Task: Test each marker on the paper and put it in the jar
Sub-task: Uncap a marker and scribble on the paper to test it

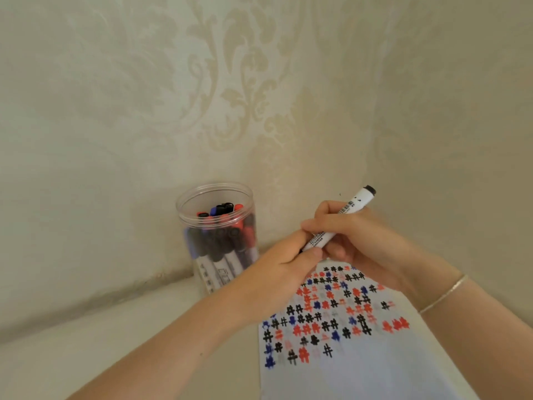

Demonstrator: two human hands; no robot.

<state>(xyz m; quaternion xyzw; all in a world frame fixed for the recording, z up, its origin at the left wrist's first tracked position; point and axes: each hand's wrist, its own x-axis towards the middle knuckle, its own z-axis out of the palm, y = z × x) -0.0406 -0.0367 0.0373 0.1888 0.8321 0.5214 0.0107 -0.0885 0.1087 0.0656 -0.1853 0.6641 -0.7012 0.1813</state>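
marker (340, 220) with a white body and a black end is held tilted above the paper (360, 368), the right hand (366, 243) gripping its middle and the left hand (284, 269) pinching its lower end, so both grips are closed on it. paper with red, blue and black marks lies on the bench (86, 336), and the clear jar (217, 235) holding other markers stands upright just left of the hands, by the wall.

wall (259, 82): cream damask wallpaper | table (86, 336): pale surface | bracelet (444, 293): thin
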